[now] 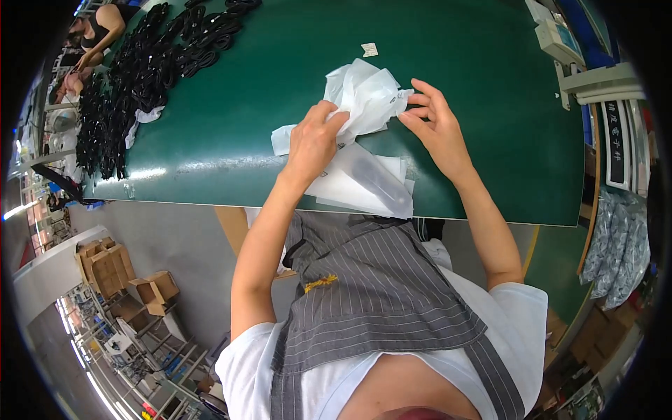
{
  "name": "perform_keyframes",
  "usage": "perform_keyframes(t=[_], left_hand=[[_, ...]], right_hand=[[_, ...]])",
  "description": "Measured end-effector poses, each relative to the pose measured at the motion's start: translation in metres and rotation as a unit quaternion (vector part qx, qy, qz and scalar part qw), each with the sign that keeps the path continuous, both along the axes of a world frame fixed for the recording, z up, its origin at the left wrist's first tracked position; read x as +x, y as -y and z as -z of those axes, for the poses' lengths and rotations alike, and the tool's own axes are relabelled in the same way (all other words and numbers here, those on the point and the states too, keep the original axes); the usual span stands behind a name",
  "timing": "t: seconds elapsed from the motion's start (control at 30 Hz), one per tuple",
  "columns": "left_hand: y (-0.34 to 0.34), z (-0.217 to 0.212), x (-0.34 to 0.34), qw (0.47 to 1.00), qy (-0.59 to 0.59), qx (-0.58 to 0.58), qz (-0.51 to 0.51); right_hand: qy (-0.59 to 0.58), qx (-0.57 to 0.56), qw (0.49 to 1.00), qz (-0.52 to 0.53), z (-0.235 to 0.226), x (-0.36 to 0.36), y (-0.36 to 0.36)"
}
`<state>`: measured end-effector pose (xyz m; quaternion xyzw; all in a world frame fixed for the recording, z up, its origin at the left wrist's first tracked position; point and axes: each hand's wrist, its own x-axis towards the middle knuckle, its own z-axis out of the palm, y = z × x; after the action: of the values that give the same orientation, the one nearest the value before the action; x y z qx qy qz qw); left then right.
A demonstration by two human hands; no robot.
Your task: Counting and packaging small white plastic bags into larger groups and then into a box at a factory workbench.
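A crumpled white plastic bag [364, 94] lies on the green table [231, 133]. My left hand [313, 138] pinches its lower left part. My right hand [435, 126] grips its right edge with the fingertips. Under my left wrist lies a flat stack of white plastic bags [364, 183], reaching to the table's near edge. My forearms come in from below, over a grey striped apron [371, 294].
A long pile of black cables [140, 70] covers the table's far left. A small white tag [369, 49] lies beyond the bag. White equipment [560, 42] stands at the right edge. Cardboard boxes [119, 273] sit on the floor at left. Another person [98, 31] works top left.
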<state>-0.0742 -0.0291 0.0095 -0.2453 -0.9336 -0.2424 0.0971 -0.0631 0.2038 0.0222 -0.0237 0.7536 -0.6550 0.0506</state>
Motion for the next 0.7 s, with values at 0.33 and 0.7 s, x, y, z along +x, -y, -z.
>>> perform_keyframes(t=[0.33,0.7], left_hand=[[0.016,0.029,0.006,0.998,0.007,0.062,0.011],[0.033,0.027,0.016,0.993,-0.018,0.116,-0.025]], right_hand=[[-0.146,0.216,0.965,-0.036,0.000,-0.011,0.011],[-0.218,0.402,0.808,-0.372,-0.022,-0.045,0.096]])
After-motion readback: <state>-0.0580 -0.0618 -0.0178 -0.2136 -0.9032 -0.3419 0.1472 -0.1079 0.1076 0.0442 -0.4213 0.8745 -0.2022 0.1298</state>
